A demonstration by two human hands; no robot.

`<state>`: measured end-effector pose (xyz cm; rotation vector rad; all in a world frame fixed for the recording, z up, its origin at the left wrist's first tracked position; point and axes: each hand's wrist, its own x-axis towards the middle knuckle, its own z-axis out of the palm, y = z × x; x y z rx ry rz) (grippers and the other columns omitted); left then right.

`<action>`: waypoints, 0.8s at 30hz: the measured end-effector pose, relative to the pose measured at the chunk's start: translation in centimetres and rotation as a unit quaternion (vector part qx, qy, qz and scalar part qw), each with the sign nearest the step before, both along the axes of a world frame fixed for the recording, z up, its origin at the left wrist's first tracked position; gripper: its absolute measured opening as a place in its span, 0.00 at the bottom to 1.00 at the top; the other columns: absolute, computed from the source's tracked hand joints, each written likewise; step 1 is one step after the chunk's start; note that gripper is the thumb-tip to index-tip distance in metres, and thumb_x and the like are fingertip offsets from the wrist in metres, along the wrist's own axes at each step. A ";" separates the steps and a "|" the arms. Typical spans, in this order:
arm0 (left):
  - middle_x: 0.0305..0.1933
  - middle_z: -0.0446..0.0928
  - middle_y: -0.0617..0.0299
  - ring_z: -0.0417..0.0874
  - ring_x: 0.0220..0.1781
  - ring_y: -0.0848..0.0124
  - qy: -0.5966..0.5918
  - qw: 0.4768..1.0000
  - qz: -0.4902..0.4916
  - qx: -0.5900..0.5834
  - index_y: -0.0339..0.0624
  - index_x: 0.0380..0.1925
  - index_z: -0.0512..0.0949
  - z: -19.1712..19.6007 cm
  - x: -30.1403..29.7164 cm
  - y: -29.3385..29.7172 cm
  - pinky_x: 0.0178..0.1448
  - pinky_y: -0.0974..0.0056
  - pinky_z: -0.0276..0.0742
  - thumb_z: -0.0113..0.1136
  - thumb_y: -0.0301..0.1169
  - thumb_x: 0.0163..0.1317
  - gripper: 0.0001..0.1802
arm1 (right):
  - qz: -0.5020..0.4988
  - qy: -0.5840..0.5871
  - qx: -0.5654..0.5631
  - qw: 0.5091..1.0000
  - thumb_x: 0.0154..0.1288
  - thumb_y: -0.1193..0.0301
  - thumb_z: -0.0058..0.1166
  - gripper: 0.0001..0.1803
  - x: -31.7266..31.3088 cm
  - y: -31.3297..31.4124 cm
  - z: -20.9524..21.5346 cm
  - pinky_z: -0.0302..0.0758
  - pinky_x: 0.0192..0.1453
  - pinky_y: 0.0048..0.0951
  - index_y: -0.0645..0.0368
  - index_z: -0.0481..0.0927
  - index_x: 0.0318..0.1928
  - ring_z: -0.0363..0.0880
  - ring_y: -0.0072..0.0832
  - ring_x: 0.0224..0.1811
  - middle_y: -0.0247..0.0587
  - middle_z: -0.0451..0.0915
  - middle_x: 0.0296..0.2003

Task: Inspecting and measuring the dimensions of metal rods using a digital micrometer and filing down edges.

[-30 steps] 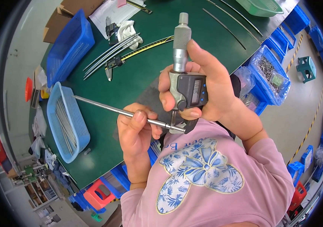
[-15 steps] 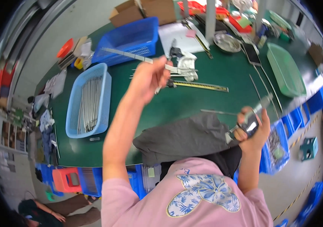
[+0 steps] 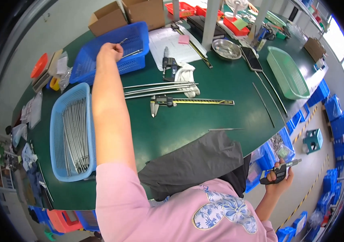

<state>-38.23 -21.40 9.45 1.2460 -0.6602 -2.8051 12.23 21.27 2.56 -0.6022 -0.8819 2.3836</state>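
My left hand (image 3: 110, 52) reaches into the dark blue basket (image 3: 135, 30) at the far left, fingers curled round a thin metal rod (image 3: 123, 41) whose other end is hidden. Another rod (image 3: 132, 53) lies in the basket beside my fingers. Low at the right, past the table edge, my right hand (image 3: 283, 180) grips a black-and-silver digital micrometer (image 3: 276, 174). Several rods (image 3: 160, 89) lie mid-table, partly behind my left forearm. Below them rests a digital caliper (image 3: 196, 101). A second micrometer (image 3: 168, 66) stands by a white glove (image 3: 185, 76).
A light blue basket (image 3: 54, 141) of rods stands left of my forearm. Dark grey cloth (image 3: 196, 159) covers the near table edge. To the right are a green basket (image 3: 287, 72), a phone (image 3: 252, 59) and a metal bowl (image 3: 226, 49). Blue bins (image 3: 266, 159) line the floor.
My left hand has gone from above the table's middle, holding a rod, to inside the dark blue basket. My right hand has lowered with the micrometer, away from the grey cloth.
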 end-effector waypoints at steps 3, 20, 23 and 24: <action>0.22 0.68 0.54 0.71 0.17 0.69 -0.022 0.999 -0.008 -0.032 0.30 0.28 0.65 1.2 2.4 -0.2 0.17 0.74 0.70 0.50 0.20 0.53 0.05 | -0.003 -0.011 -0.006 1.000 0.61 0.55 0.35 0.24 -0.9 -0.2 0.3 0.54 0.14 0.20 0.63 0.64 0.48 0.59 0.21 0.12 0.40 0.71 0.33; 0.25 0.75 0.56 0.73 0.16 0.74 -0.006 0.869 -0.492 -0.054 0.30 0.38 0.66 -5.9 18.3 14.8 0.17 0.77 0.73 0.37 0.34 0.62 0.15 | 0.159 0.100 -0.108 0.976 0.56 0.59 0.37 0.24 -3.5 1.8 -2.2 0.57 0.16 0.24 0.67 0.65 0.46 0.62 0.25 0.13 0.45 0.71 0.33; 0.29 0.76 0.52 0.76 0.18 0.71 -0.048 0.956 -0.287 -0.042 0.32 0.41 0.64 -6.9 17.6 16.6 0.18 0.75 0.77 0.38 0.32 0.62 0.14 | 0.159 0.113 -0.117 0.974 0.56 0.59 0.37 0.24 -3.6 2.2 -2.9 0.57 0.17 0.23 0.66 0.65 0.47 0.61 0.25 0.13 0.46 0.71 0.34; 0.27 0.75 0.54 0.75 0.17 0.72 -0.058 0.972 -0.217 -0.066 0.32 0.38 0.67 -7.2 17.5 17.6 0.17 0.75 0.76 0.40 0.32 0.62 0.13 | 0.151 0.106 -0.126 0.975 0.56 0.59 0.38 0.24 -3.8 2.3 -2.9 0.57 0.17 0.23 0.67 0.64 0.47 0.61 0.25 0.13 0.46 0.71 0.34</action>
